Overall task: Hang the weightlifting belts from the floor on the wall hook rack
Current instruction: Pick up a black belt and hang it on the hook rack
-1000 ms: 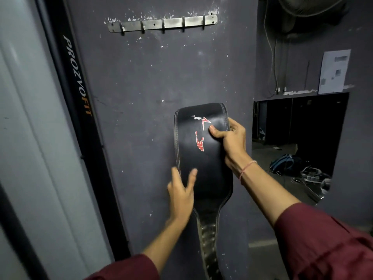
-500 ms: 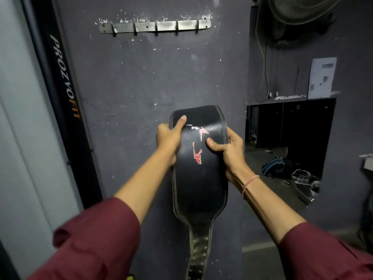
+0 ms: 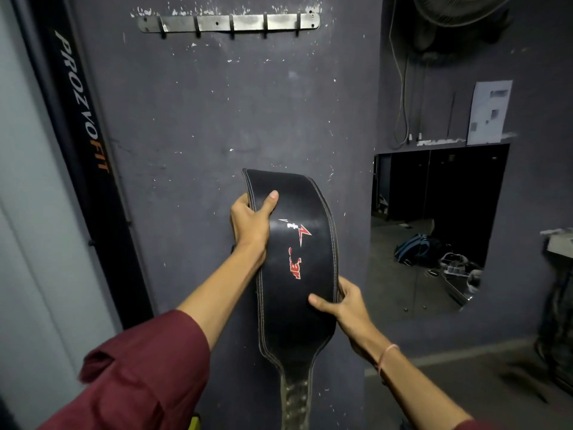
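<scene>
Belt held at frame centre, below the hook rack (image 3: 229, 22)

Left hand (image 3: 249, 226) grips the belt (image 3: 297, 262) at its upper edge; right hand (image 3: 347, 302) pinches the lower right edge. Thick leather looks stiff, fairly heavy; best gripped by its edges.

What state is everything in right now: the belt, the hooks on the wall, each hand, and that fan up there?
belt: held up in front of the wall, below the rack, top end curled over, not yet hung.
hook rack: fixed to the wall, all five hooks bare.
left hand: grips the belt's left edge near the top.
right hand: grips the belt's right edge lower down.
fan: only partly in view; cannot tell whether it runs.
</scene>
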`<state>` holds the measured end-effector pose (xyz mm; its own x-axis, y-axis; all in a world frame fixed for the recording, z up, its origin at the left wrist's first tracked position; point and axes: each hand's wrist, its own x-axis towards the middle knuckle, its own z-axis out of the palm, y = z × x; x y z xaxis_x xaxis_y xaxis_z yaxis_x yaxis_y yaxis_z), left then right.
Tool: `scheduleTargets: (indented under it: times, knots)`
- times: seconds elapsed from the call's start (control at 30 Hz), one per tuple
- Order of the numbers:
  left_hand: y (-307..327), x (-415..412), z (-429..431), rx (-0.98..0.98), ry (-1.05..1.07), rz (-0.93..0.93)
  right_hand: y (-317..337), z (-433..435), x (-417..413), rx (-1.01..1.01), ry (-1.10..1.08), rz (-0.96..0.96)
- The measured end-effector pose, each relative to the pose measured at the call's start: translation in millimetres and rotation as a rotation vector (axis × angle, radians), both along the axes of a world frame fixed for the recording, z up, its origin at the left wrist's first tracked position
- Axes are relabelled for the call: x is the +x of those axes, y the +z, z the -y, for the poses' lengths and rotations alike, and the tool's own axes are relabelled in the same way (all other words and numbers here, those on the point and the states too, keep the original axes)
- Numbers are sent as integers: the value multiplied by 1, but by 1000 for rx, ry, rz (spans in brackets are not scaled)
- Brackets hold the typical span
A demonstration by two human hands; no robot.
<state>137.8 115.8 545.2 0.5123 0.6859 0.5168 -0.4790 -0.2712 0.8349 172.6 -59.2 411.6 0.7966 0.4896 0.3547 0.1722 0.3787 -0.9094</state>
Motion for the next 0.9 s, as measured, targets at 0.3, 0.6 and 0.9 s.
scheduleTargets:
  times: [0.3, 0.6, 0.9]
  knots:
    - [-1, -18, -6, 211, 30, 77, 79, -27, 16, -6, 45, 24]
    - [-49, -12, -1, 108, -17, -23, 178, -31, 35, 46, -25, 83]
    - [39, -8, -7, -276, -233, -268, 134, -22, 24, 75, 34, 189]
